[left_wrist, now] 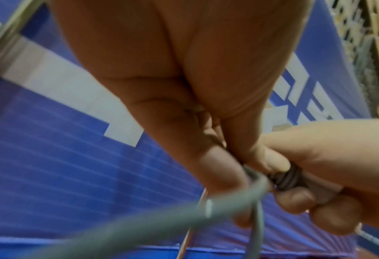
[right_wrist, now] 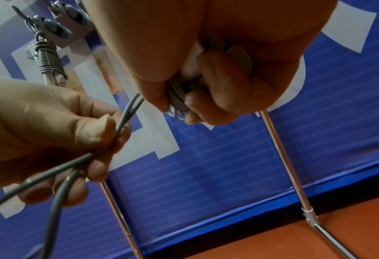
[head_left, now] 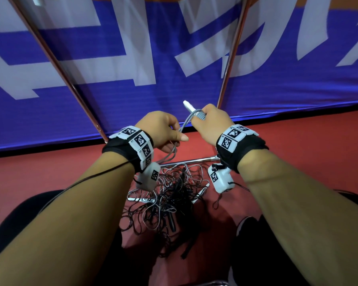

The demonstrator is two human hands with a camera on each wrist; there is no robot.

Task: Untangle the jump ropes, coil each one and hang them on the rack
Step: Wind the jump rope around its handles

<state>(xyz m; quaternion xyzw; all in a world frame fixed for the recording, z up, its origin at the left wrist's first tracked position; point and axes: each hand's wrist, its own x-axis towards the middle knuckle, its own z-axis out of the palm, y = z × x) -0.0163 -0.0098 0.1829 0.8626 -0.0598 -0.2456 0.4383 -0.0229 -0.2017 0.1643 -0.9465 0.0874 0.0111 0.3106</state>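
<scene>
My right hand (head_left: 207,122) grips the white handles (head_left: 189,106) of a grey jump rope, with several turns of grey cord (head_left: 199,114) wound round them. The same coil (right_wrist: 177,99) shows between my curled fingers in the right wrist view. My left hand (head_left: 170,134) pinches two strands of the grey cord (right_wrist: 122,126) between thumb and fingers, just left of the right hand. The strands run down to a tangled pile of black and grey ropes (head_left: 170,195) on the red floor between my knees. A coiled grey rope (right_wrist: 48,59) hangs high on the rack.
The rack's chrome uprights (head_left: 232,52) (head_left: 56,60) rise in front of a blue and white banner (head_left: 132,48). Its base bar (head_left: 190,161) lies on the red floor behind the pile. A dark shoe (head_left: 248,226) stands at the lower right.
</scene>
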